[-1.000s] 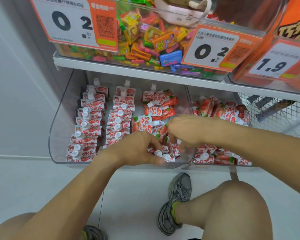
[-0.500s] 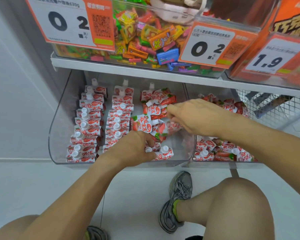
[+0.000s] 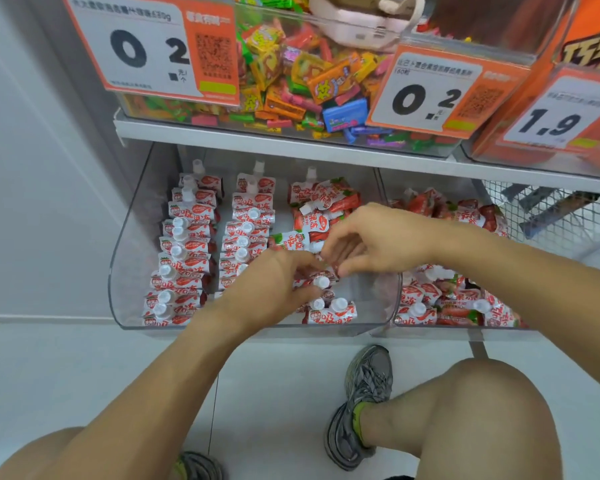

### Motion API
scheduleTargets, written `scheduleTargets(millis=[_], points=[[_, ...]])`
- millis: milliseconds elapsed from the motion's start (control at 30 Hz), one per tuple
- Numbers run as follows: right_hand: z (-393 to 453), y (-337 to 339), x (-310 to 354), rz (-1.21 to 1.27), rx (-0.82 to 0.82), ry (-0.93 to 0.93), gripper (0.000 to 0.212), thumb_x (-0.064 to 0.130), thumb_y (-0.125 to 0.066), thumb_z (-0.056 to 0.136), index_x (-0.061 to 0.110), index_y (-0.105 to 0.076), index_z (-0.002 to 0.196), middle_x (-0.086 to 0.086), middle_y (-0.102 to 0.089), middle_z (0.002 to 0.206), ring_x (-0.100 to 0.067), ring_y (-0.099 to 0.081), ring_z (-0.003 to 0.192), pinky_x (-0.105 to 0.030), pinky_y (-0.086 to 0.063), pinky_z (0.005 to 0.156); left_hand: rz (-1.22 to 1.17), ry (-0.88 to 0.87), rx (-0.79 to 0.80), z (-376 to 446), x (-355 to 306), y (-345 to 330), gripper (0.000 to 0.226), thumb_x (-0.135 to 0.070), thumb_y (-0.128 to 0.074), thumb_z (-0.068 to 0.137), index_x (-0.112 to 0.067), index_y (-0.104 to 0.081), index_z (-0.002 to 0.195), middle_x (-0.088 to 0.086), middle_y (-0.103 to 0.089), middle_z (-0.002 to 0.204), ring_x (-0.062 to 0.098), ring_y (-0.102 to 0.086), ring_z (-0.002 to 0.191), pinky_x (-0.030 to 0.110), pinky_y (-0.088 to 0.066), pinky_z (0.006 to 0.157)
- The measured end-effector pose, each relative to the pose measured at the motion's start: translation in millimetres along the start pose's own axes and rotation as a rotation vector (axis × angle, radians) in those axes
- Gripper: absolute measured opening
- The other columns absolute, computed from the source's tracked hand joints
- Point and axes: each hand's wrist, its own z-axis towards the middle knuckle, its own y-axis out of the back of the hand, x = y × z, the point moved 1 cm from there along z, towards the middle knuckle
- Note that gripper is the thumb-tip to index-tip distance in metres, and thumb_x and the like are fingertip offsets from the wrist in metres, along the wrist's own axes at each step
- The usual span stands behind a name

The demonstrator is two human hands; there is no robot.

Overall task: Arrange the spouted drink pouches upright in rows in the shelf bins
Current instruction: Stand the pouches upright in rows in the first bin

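Observation:
Red-and-white spouted drink pouches fill a clear shelf bin [image 3: 127, 271]. Two rows of pouches [image 3: 184, 244] [image 3: 246, 233] stand upright with caps up on the left. A loose pile of pouches [image 3: 321, 206] lies behind a short third row at the front [image 3: 329, 315]. My left hand [image 3: 274, 289] curls round the upright pouches of that third row, beside a white cap [image 3: 321, 281]. Just behind it, my right hand [image 3: 371, 240] has bent fingers pinching a pouch by its cap end [image 3: 314, 247]. A second bin [image 3: 397, 299] on the right holds jumbled pouches [image 3: 447, 306].
A shelf edge [image 3: 291, 140] runs above the bins, carrying candy bins with orange price tags [image 3: 153, 46]. A wire basket [image 3: 551, 216] sits at the far right. My knee [image 3: 482, 410] and shoe [image 3: 364, 403] are on the white floor below.
My right hand reached back to the loose pile, then came forward to meet my left hand. My left hand stayed at the front of the third row.

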Motion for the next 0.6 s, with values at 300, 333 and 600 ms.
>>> scheduleTargets(millis=[300,333,600], points=[[60,-17,-12,-0.383,-0.002,-0.256,0.045,0.052,-0.069,0.086,0.007,-0.066,0.082,-0.007,-0.058,0.066,-0.025,-0.055,0.062,-0.032,-0.045,0.058,0.133,-0.030,-0.053,-13,14,8,0.014,-0.030,-0.056,0.093,-0.017,-0.062,0.092,-0.002,-0.064,0.074,0.011,-0.057,0.062,0.029,-0.045,0.055],[65,-22,-12,-0.361,-0.008,-0.271,0.046,0.050,-0.069,0.087,0.010,-0.060,0.067,-0.004,-0.049,0.057,-0.023,-0.046,0.055,-0.031,-0.039,0.054,0.139,-0.041,-0.056,-15,13,7,0.014,-0.029,-0.056,0.093,-0.017,-0.062,0.092,-0.002,-0.064,0.075,0.009,-0.056,0.061,0.026,-0.043,0.053],[43,-5,-7,-0.073,-0.366,-0.183,0.020,0.033,-0.079,0.080,0.015,-0.076,0.086,0.001,-0.074,0.077,-0.014,-0.069,0.073,-0.031,-0.055,0.070,0.137,-0.084,-0.067,-12,15,4,0.026,-0.037,-0.053,0.096,-0.017,-0.070,0.089,-0.001,-0.066,0.085,0.010,-0.059,0.065,0.035,-0.049,0.066]])
